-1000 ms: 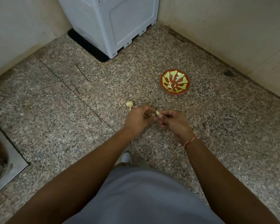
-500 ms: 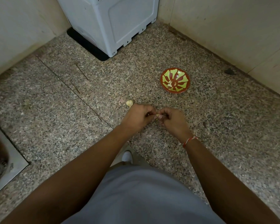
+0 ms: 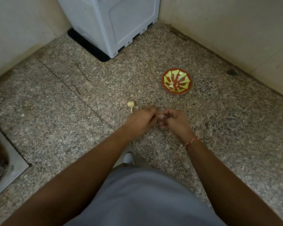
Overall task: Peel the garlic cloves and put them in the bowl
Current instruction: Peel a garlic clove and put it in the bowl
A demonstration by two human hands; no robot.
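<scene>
**A utility corner of a home**

The speckled granite-chip floor (image 3: 219, 128) runs into plain cream tiled walls (image 3: 227, 30) that meet in a corner. A grey plastic appliance (image 3: 111, 22), like a washing machine, stands on a dark mat (image 3: 87, 46) against that corner. At the left edge a steel floor drain (image 3: 2, 167) with a round grate is sunk into the floor.

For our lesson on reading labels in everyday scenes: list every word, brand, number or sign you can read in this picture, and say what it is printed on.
None can be read.
White appliance: no legible label or brand on the sides shown.
Bowl: a green and red pattern only, no lettering.
Metal drain plate: a small mark, too blurred to read.
Walls, floor, wrist thread: no text.
</scene>
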